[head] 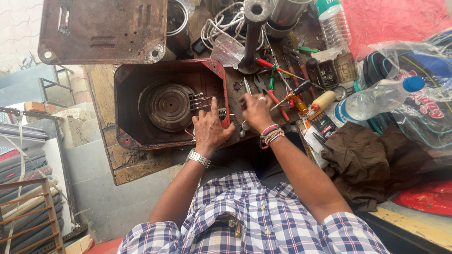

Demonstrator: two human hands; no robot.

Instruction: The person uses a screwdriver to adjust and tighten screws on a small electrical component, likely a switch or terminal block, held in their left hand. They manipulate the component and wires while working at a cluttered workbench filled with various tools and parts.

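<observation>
The left hand (209, 128) grips the red metal box (141, 94) wall. The right hand (256, 112) curls over small tools, its fingers hiding what it holds. I cannot tell if it grips anything.

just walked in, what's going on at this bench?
A person leans over a cluttered workbench. Their left hand rests on the edge of an open red metal housing, fingers by the terminals beside a round disc inside. Their right hand works just outside the housing wall, among screwdrivers and pliers. A rusty cover plate lies behind.
</observation>
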